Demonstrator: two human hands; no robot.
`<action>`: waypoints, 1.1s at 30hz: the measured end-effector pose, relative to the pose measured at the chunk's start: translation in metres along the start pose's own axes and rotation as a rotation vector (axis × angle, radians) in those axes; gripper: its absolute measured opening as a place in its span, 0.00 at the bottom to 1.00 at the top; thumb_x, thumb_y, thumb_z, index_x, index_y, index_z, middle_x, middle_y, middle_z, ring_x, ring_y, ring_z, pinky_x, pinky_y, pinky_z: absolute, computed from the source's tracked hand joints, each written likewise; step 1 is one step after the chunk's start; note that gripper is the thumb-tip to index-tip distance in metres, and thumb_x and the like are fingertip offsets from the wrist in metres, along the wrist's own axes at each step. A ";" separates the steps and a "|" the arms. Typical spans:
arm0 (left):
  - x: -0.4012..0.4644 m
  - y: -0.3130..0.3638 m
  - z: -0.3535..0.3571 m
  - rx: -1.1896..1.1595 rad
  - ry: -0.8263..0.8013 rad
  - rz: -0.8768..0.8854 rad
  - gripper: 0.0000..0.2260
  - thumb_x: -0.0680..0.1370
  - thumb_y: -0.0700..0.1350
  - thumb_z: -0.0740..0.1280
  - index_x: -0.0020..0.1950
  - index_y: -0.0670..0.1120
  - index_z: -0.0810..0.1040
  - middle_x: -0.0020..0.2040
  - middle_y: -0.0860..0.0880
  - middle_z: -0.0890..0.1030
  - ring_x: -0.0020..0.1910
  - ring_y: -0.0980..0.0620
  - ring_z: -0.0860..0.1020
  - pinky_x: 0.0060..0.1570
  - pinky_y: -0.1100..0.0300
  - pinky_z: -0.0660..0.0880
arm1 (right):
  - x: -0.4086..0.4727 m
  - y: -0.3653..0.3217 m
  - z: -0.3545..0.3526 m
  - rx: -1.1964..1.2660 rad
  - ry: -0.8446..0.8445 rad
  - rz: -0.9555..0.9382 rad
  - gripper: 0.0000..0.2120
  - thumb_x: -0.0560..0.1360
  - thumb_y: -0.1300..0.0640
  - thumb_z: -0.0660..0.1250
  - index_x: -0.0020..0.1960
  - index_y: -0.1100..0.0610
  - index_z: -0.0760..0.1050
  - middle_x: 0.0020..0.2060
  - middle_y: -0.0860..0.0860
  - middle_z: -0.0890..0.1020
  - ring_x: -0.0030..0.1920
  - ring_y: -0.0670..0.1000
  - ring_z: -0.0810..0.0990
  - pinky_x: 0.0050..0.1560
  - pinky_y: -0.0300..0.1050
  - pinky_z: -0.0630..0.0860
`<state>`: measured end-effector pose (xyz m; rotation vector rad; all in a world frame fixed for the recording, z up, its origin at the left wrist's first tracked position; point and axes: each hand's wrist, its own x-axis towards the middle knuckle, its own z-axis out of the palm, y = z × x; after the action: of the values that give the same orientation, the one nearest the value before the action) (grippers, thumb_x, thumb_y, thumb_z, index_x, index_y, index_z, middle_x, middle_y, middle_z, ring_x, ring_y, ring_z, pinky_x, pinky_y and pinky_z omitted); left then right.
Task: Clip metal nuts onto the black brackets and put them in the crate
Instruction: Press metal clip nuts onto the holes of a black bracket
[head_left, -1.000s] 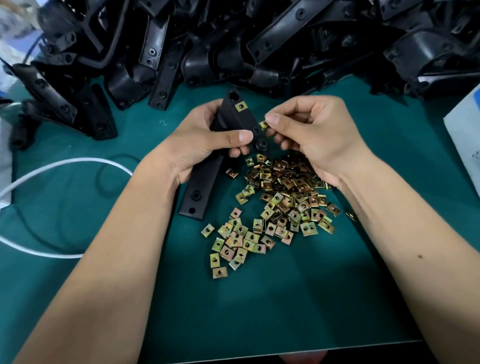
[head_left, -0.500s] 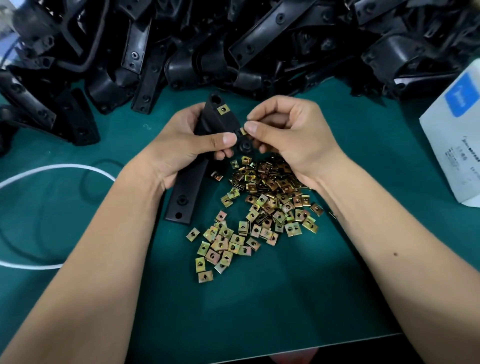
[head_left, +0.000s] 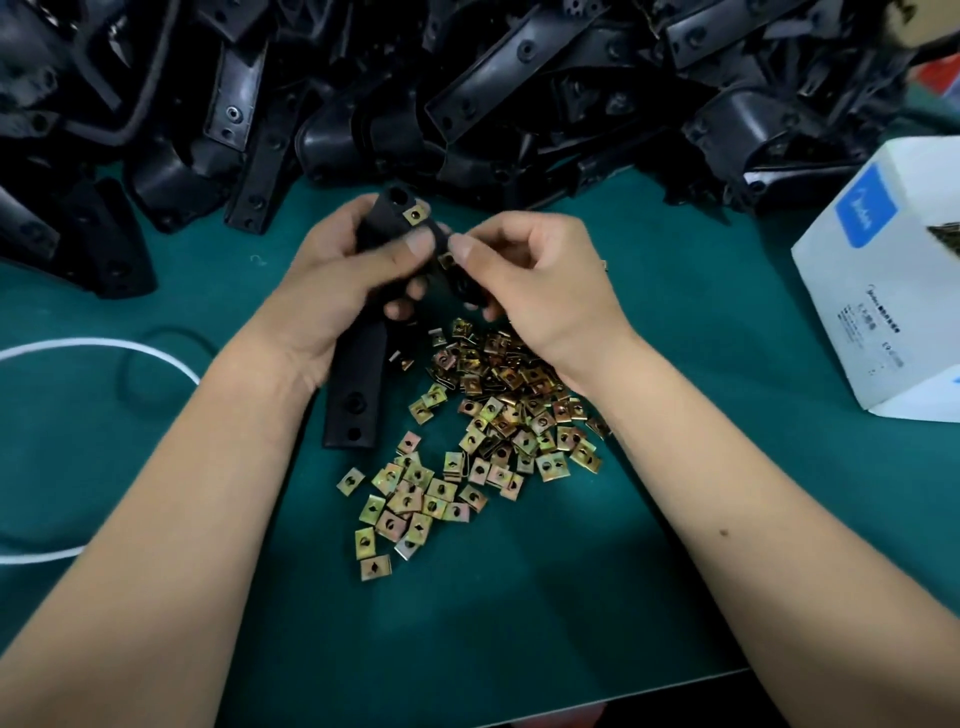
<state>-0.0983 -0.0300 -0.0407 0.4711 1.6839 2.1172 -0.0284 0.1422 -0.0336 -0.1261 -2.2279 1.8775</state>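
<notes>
A: From the head camera, what is the left hand (head_left: 332, 291) doing?

B: Its grip is curling round a long flat black plastic bracket (head_left: 358, 374), thumb pressing across the upper part. The bracket is hanging above the green desk (head_left: 519, 597), just left of the nut pile.

A: Which way is the bracket running?

B: Its long axis is running near to far, leaning slightly rightward at the top. The near end, with two holes, is pointing back toward the person; the far end, with one round hole, is pointing toward the heap of loose black plastic brackets (head_left: 467, 78) lying across the back of the desk.

A: Any nut on it yet?

B: One square brass-coloured metal clip nut (head_left: 414, 214) is sitting on the far end's right edge.

A: And the right hand (head_left: 540, 291)?

B: Its thumb and forefinger are pinching together at the bracket's right edge, just below that nut, touching the left thumb. A second small brass-coloured nut (head_left: 445, 260) is showing there under the fingertips, though blur is hiding how it is seated.

A: Where are the spare nuts?

B: A scattered pile of brass-coloured square nuts (head_left: 483, 431) is lying on the desk beneath and between both wrists. A white cardboard box with a blue label (head_left: 883, 291) is standing at the right, and a white cable (head_left: 104, 348) is looping at the left.
</notes>
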 end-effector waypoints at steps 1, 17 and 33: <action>0.000 0.000 0.000 -0.044 0.041 -0.002 0.09 0.80 0.44 0.69 0.59 0.45 0.77 0.51 0.48 0.85 0.36 0.53 0.76 0.29 0.65 0.69 | -0.001 0.000 0.002 -0.052 -0.011 -0.028 0.06 0.78 0.55 0.74 0.48 0.59 0.83 0.36 0.52 0.85 0.35 0.49 0.81 0.35 0.43 0.77; 0.001 -0.006 0.005 -0.044 0.115 0.019 0.05 0.80 0.45 0.70 0.51 0.46 0.85 0.47 0.48 0.86 0.44 0.52 0.83 0.45 0.59 0.81 | -0.002 0.000 0.015 -0.207 0.088 -0.045 0.11 0.72 0.51 0.80 0.40 0.56 0.80 0.33 0.52 0.85 0.37 0.55 0.84 0.43 0.57 0.81; 0.005 -0.006 0.011 -0.089 0.208 0.088 0.08 0.81 0.38 0.69 0.60 0.44 0.80 0.51 0.51 0.86 0.45 0.54 0.83 0.43 0.59 0.81 | 0.000 -0.004 0.015 -0.278 0.105 -0.099 0.09 0.74 0.52 0.78 0.41 0.56 0.82 0.33 0.50 0.84 0.32 0.48 0.78 0.35 0.41 0.73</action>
<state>-0.0966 -0.0172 -0.0445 0.3127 1.6968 2.3642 -0.0314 0.1270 -0.0325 -0.1529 -2.3629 1.4692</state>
